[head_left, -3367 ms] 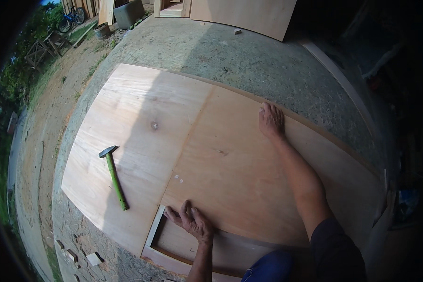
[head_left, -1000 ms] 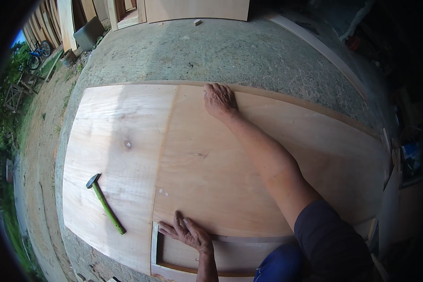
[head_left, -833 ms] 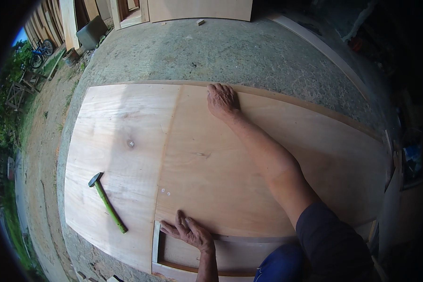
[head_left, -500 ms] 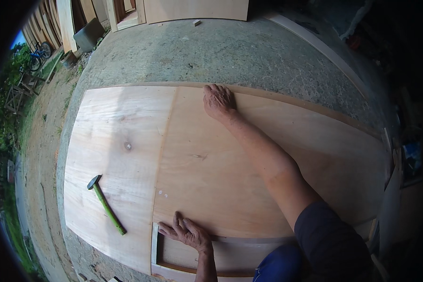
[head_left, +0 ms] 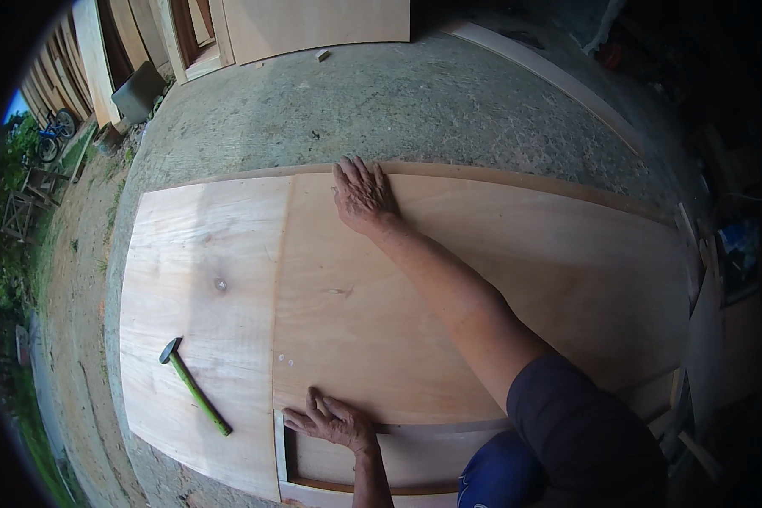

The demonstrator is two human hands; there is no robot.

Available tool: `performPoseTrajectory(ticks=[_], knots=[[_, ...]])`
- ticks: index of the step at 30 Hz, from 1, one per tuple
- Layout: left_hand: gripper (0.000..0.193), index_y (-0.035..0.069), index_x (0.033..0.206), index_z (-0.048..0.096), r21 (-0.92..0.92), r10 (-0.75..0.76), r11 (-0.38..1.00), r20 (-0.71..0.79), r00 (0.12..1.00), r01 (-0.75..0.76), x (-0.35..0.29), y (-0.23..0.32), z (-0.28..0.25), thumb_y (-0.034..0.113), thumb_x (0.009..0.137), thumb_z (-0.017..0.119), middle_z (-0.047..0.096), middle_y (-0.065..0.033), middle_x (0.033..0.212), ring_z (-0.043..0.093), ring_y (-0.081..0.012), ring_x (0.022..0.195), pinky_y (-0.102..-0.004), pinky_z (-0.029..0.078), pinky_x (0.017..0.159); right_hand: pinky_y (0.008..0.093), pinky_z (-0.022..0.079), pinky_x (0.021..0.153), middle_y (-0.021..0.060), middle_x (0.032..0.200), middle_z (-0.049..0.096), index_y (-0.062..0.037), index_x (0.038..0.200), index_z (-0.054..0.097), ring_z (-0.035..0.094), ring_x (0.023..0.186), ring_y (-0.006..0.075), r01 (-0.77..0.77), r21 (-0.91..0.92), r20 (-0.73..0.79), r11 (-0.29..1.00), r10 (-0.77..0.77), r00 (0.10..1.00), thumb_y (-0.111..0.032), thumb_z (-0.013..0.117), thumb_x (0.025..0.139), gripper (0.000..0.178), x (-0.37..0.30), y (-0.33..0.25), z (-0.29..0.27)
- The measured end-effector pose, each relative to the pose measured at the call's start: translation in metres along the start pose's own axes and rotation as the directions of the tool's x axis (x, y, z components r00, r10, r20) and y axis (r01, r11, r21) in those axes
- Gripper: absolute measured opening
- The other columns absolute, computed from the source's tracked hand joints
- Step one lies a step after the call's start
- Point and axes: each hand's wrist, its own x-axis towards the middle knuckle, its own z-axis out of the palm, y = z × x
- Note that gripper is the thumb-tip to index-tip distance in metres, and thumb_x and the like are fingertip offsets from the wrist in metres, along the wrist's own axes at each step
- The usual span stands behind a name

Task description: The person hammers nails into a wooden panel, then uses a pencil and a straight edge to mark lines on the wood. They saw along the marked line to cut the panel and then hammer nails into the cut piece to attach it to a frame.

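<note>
A tan plywood sheet [head_left: 449, 313] lies over a wooden frame [head_left: 282, 453], butted along a seam against a paler plywood sheet [head_left: 203, 229] on the left. My left hand [head_left: 334, 423] rests with spread fingers on the tan sheet's near edge, at the corner by the seam. Reaching across, my right hand [head_left: 364, 196] lies flat over the far edge, its fingertips just past the sheet onto the frame strip. Neither hand grasps anything. A hammer [head_left: 196, 389] with a green handle and dark head lies on the paler sheet, left of my left hand.
Concrete floor [head_left: 262, 127] surrounds the work. A wooden door-like panel [head_left: 322, 25] and upright boards [head_left: 97, 59] stand at the back. A long board [head_left: 559, 76] lies at far right. A small wood block [head_left: 322, 56] sits on the floor. Dirt ground [head_left: 76, 296] borders the left.
The view has shifted, so the far floor and panels sit lower and further left. My right hand's fingers have straightened from a curl over the far edge. My left hand stays at its corner.
</note>
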Motion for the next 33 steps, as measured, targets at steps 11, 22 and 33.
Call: performPoseTrajectory(ticks=[11, 22, 33], knots=[[0.031, 0.013, 0.123, 0.065, -0.073, -0.006, 0.997, -0.07, 0.998, 0.0, 0.015, 0.019, -0.002, 0.019, 0.094, 0.057, 0.03, -0.0339, 0.151, 0.018, -0.0548, 0.144, -0.0619, 0.019, 0.117, 0.0548, 0.027, 0.116, 0.0193, 0.152, 0.037, -0.0006, 0.143, 0.043, 0.031, 0.144, 0.0362, 0.175, 0.155, 0.191, 0.972, -0.203, 0.96, -0.028, 0.053, 0.098, 0.053, -0.159, 0.027, -0.077], [0.042, 0.013, 0.124, 0.068, 0.316, 0.236, 0.928, -0.095, 0.967, -0.196, 0.033, -0.031, 0.012, 0.039, 0.099, 0.046, 0.061, -0.0083, 0.132, 0.04, -0.0398, 0.134, -0.0543, 0.027, 0.111, 0.0507, 0.032, 0.114, 0.0177, 0.148, 0.044, -0.0075, 0.144, 0.047, 0.04, 0.139, 0.033, -0.554, -0.198, -0.02, 0.808, 0.562, 0.827, -0.029, 0.057, 0.096, 0.053, -0.536, 0.143, -0.289], [0.043, 0.018, 0.131, 0.062, 0.365, 0.131, 0.921, 0.044, 0.99, -0.137, 0.031, -0.018, 0.013, 0.043, 0.102, 0.043, 0.057, -0.0028, 0.141, 0.038, -0.0385, 0.14, -0.0541, 0.026, 0.113, 0.048, 0.039, 0.112, 0.03, 0.152, 0.034, -0.0032, 0.157, 0.019, 0.041, 0.137, 0.0446, -0.973, 0.226, -0.524, -0.049, 0.835, -0.164, -0.048, 0.057, 0.095, 0.085, -0.658, 0.291, -0.249]])
